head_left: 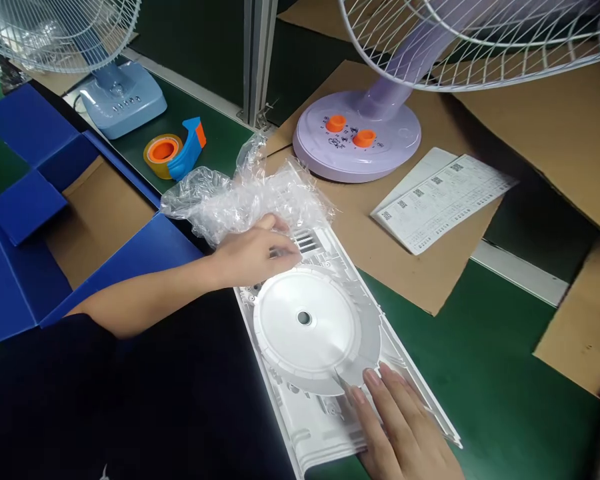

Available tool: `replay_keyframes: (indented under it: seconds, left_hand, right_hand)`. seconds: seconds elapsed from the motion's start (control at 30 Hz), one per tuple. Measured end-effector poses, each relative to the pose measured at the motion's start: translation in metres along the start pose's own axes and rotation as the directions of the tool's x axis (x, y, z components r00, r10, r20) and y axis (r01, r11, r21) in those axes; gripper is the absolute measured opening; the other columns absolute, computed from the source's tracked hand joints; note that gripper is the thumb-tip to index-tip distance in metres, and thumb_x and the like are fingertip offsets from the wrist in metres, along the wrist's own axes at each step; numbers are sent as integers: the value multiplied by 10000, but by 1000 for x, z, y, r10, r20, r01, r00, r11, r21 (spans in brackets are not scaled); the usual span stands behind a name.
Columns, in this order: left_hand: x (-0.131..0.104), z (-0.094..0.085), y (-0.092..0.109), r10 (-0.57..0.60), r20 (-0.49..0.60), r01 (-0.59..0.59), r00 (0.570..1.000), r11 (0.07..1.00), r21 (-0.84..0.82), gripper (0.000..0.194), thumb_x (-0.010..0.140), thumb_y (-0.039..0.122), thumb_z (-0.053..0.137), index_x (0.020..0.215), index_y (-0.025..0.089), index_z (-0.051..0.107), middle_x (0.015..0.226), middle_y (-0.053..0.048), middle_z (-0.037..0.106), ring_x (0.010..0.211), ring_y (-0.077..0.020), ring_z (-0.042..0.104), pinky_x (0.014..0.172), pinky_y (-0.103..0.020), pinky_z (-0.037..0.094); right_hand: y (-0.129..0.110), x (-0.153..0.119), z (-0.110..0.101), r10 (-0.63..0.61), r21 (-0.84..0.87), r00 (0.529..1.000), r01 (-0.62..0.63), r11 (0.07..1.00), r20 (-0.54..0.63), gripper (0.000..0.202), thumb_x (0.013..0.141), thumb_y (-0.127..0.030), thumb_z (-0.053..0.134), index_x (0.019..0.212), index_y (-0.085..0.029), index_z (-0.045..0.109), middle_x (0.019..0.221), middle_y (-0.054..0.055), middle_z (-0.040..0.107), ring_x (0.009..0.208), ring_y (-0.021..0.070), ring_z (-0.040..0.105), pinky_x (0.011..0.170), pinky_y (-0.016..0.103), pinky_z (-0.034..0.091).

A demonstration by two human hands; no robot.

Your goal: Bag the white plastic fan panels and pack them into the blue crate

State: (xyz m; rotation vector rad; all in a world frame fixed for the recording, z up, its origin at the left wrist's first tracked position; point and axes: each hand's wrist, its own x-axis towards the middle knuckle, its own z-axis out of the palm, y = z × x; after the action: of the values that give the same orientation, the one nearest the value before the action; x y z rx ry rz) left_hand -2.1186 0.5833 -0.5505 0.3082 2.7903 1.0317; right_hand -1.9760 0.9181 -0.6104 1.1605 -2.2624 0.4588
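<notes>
Bright even light, soft shadows, sharp

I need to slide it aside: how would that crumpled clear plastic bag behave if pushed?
The clear plastic bag looks thin and crumpled, so probably floppy and very light. It would likely bunch up rather than slide; the left hand already rests at its edge.

Plastic panel (330, 373) flat on tabletop (490, 373) at centre, round disc (305, 327) on it. Plastic bag (240, 197) at 11 o'clock, over panel's far end. Tape dispenser (175, 153) beyond bag. Fan base (357, 137) at 12 o'clock on cardboard (390, 267). Leaflet (440, 200) at 2 o'clock. Open box (55, 213) at 9 o'clock.
</notes>
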Motion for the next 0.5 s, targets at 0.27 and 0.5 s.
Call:
replay_keyframes:
  seconds: [0.27, 0.5]
  left_hand:
    - [-5, 2, 1, 124, -12, -121, 992, 983, 141, 254, 1021, 527, 713, 1160, 389, 874, 1427, -51, 660, 1407, -338, 537, 1230, -568, 402]
    - [-2, 14, 14, 207, -103, -181, 973, 959, 217, 182, 1022, 348, 708, 1008, 317, 887, 1280, -73, 727, 1276, -294, 654, 1262, -560, 335]
  right_hand:
    - [1, -8, 7, 14, -9, 999, -15, 1000, -47, 685, 898, 104, 706, 1557, -39, 584, 1496, 254, 634, 1319, 519, 649, 1049, 643, 624]
    - [1, -8, 8, 6, -14, 998, -7, 1000, -66, 631, 913, 102, 671, 1528, -15, 596, 1492, 264, 634, 1317, 524, 648, 1021, 655, 634]
